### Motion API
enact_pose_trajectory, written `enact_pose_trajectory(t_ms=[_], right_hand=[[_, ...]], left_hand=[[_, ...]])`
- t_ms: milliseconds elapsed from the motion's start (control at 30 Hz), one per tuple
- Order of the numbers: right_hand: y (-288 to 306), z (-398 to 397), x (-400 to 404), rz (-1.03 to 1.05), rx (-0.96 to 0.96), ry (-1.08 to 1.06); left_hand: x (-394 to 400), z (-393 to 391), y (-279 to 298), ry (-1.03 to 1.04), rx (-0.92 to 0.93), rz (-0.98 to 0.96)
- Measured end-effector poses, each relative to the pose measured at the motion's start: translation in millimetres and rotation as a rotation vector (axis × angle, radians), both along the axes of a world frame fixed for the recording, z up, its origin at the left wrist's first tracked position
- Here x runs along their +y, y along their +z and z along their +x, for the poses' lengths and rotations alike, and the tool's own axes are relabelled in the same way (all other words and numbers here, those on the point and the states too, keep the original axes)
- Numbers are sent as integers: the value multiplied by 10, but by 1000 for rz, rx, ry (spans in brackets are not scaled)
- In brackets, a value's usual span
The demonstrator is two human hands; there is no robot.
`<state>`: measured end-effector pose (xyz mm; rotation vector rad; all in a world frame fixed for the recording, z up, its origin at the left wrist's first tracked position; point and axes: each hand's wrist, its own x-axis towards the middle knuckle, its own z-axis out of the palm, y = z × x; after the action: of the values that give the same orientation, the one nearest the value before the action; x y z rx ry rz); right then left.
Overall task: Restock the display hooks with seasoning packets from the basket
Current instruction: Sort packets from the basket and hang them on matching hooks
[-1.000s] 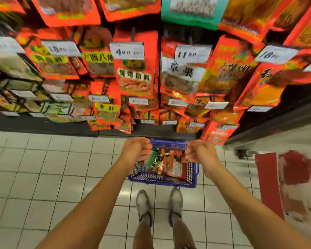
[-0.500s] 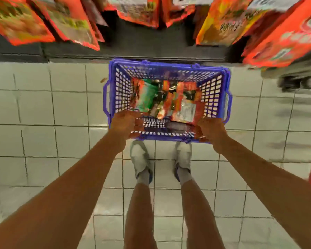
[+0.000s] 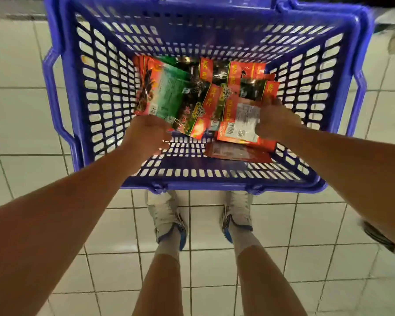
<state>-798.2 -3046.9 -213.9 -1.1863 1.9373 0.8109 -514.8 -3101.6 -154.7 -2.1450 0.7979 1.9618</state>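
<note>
The blue plastic basket stands on the tiled floor just ahead of my feet, and I look straight down into it. Several seasoning packets lie in a loose pile on its bottom, mostly red, with a green packet on the left. My left hand is inside the basket with its fingers curled at the near edge of the green packet, pinching it. My right hand grips a red packet with a white label by its right edge. No display hooks are in view.
White floor tiles surround the basket. My two feet in white shoes stand right behind its near rim. A dark shelf base runs along the top edge. Another person's shoe shows at the right edge.
The view has dropped from the hanging display down into the basket. Both hands have moved from the near rim into the basket and taken hold of packets.
</note>
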Motion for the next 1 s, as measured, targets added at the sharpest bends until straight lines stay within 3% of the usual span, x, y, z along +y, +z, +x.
enact_pose_trajectory(t_ms=[100, 200, 333, 433, 500, 567, 633, 700, 767, 800, 900, 933, 1000], right_hand=[[-47, -14, 13, -65, 94, 38], [35, -62, -68, -73, 38, -142], [303, -83, -230, 68, -394, -734], [521, -58, -307, 201, -679, -1043], [579, 4, -336, 267, -789, -1152], [589, 80, -352, 285, -865, -1194], [541, 135, -339, 231, -922, -1244], [444, 124, -294, 106, -870, -1356], [316, 121, -203, 10, -727, -1280], [235, 128, -123, 10, -641, -1112], [-41, 165, 188, 194, -466, -270], [-84, 202, 280, 256, -462, -114], [-129, 266, 410, 320, -523, -101]], left_hand=[[79, -16, -162, -93, -15, -72], [186, -85, -186, -313, -42, -184], [337, -137, -98, -829, -14, -396], [364, -229, -38, -1027, 112, -486], [388, -329, -45, -1020, 214, -530], [401, -416, -33, -783, 246, -549], [353, -443, -27, -584, 77, -593], [272, -420, -58, -514, -32, -552], [205, -352, -88, -435, -11, -429], [179, -312, -94, -374, 15, -368], [146, -197, -159, -151, 73, -175], [141, -170, -180, -92, 98, -118], [120, -130, -237, -10, 135, -54]])
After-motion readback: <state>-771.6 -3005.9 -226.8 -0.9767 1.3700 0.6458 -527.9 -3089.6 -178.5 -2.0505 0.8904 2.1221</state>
